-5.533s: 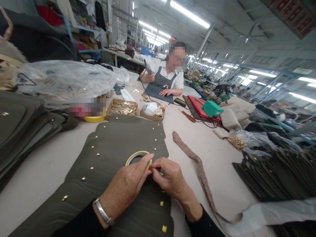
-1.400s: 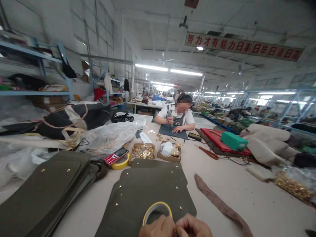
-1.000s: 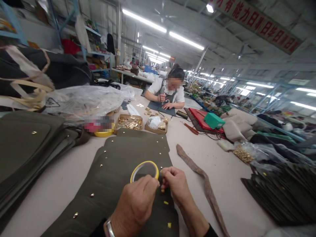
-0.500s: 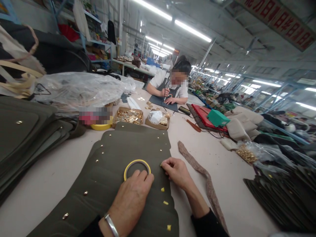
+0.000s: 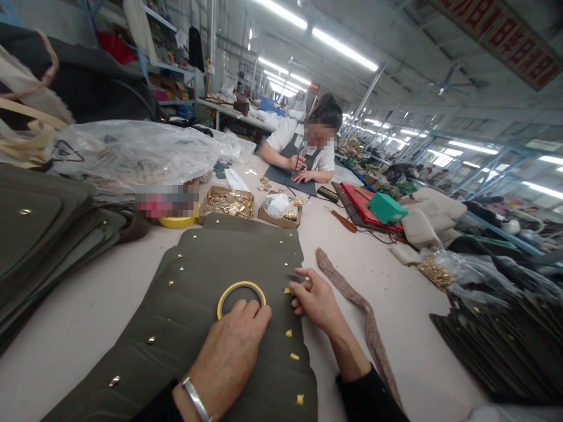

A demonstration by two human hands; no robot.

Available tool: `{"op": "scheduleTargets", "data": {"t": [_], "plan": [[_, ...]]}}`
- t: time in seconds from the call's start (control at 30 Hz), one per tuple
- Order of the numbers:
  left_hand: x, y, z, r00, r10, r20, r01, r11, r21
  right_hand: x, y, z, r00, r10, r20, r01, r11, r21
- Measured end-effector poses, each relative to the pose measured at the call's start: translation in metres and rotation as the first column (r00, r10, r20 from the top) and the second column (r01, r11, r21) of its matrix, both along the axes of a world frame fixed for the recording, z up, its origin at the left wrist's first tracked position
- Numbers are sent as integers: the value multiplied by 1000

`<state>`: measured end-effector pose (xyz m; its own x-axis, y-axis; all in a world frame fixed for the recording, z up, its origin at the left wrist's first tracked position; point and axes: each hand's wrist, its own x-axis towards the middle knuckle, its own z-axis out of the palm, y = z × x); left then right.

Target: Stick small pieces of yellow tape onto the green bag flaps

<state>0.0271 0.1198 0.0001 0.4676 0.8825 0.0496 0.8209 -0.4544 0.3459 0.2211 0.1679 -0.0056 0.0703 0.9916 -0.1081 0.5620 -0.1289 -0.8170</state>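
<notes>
My left hand (image 5: 233, 349) is closed on the near rim of a roll of yellow tape (image 5: 241, 285), over dark olive panels (image 5: 211, 252) stacked on the table. Small gold-coloured metal fittings (image 5: 151, 340) dot the panels. My right hand (image 5: 314, 299) is at the right edge of the top panel, index finger and thumb apart, holding nothing I can see. Right by its fingertips a small piece of yellow tape (image 5: 287, 291) sticks to the panel. Several more such pieces (image 5: 289, 333) run down that edge towards me.
Cardboard boxes of gold-coloured hardware (image 5: 229, 203) stand beyond the panels. A brown patterned strip (image 5: 347, 287) lies to the right. More olive panels are piled at left (image 5: 39, 234) and right (image 5: 488, 346). Across the table a co-worker (image 5: 303, 152) bends over a dark sheet.
My right fingers have parted and lifted slightly from the panel edge, leaving a piece of yellow tape stuck there. My left hand stays on the tape roll.
</notes>
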Motion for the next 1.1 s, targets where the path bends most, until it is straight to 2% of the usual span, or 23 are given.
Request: {"op": "scheduleTargets", "data": {"t": [0.03, 0.1, 0.17, 0.2, 0.27, 0.33, 0.5, 0.57, 0.67, 0.77, 0.87, 0.93, 1.0, 1.1], "plan": [[0, 0, 1, 1000, 2, -4, -2, 1000, -10, 3, -3, 1, 1000, 6, -3, -6, 999, 53], [0, 0, 2, 1000, -7, -9, 6, 1000, -25, 7, -8, 2, 992, 56, 109, -81, 968, 237], [-1, 1, 5, 1000, -24, -11, 23, 999, -27, 9, -12, 3, 949, 133, 287, -238, 898, 370], [-1, 2, 7, 999, -32, -10, 32, 999, -26, 8, -13, 2, 917, 167, 363, -313, 866, 390], [-2, 3, 10, 999, -46, 0, 46, 999, -25, 5, -13, 0, 854, 220, 471, -414, 836, 361], [-3, 5, 12, 998, -55, 29, 56, 998, -27, 1, -11, -1, 816, 219, 534, -429, 850, 307], [-8, 8, 10, 986, -95, 138, 96, 995, -2, -14, 2, 11, 739, 167, 653, -278, 958, 70], [-9, 8, 9, 975, -123, 184, 116, 992, 48, -20, 8, 20, 685, 185, 705, -221, 974, -41], [-10, 8, 7, 952, -184, 243, 152, 978, 145, -26, 15, 29, 648, 195, 736, -163, 980, -117], [-11, 6, 6, 940, -220, 262, 170, 965, 200, -24, 13, 34, 668, 227, 709, -178, 973, -144], [-12, 4, 6, 951, -213, 226, 166, 964, 207, -14, 2, 37, 694, 376, 614, -303, 926, -226], [-12, 3, 10, 959, -212, 188, 175, 965, 196, -3, -4, 38, 721, 461, 518, -401, 887, -230], [-12, 4, 21, 961, -221, 166, 191, 965, 179, 10, -8, 35, 787, 426, 446, -417, 900, -125], [-10, 13, 44, 960, -229, 162, 196, 961, 196, 25, -9, 23, 899, 248, 361, -289, 955, 64]]}}
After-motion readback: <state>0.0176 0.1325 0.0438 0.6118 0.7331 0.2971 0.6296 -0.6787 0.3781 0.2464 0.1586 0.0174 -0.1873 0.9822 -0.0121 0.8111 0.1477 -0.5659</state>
